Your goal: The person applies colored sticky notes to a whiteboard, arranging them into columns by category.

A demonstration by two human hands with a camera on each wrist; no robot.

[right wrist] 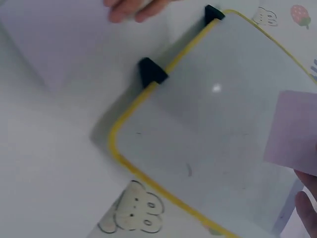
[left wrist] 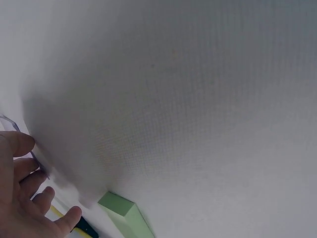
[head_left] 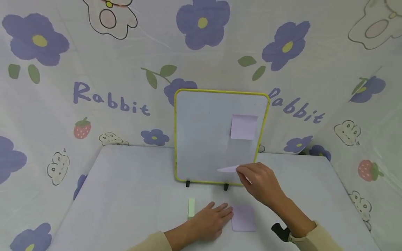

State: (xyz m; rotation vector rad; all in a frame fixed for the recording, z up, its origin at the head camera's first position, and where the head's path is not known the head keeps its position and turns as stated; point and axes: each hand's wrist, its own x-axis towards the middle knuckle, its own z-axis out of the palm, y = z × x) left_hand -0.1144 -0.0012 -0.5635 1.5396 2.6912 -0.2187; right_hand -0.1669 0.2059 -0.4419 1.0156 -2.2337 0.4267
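Note:
My right hand (head_left: 260,182) pinches a light purple sticky note (head_left: 228,169) by its edge, in front of the lower part of a yellow-framed whiteboard (head_left: 204,139). In the right wrist view that note (right wrist: 292,131) shows face on, with fingertips at its lower edge. Another purple sticky note (head_left: 244,127) is stuck to the board's upper right. My left hand (head_left: 209,222) rests on the table, its extended fingers touching the left edge of a purple sticky note pad (head_left: 243,219). Just behind the left hand lies a narrow green block (head_left: 191,207), also visible in the left wrist view (left wrist: 124,215).
Two black feet (head_left: 225,187) hold the whiteboard upright on the white table (head_left: 132,195). Behind it hangs a cloth (head_left: 125,69) printed with flowers and rabbits. A black strap-like piece (head_left: 280,232) shows by the right wrist.

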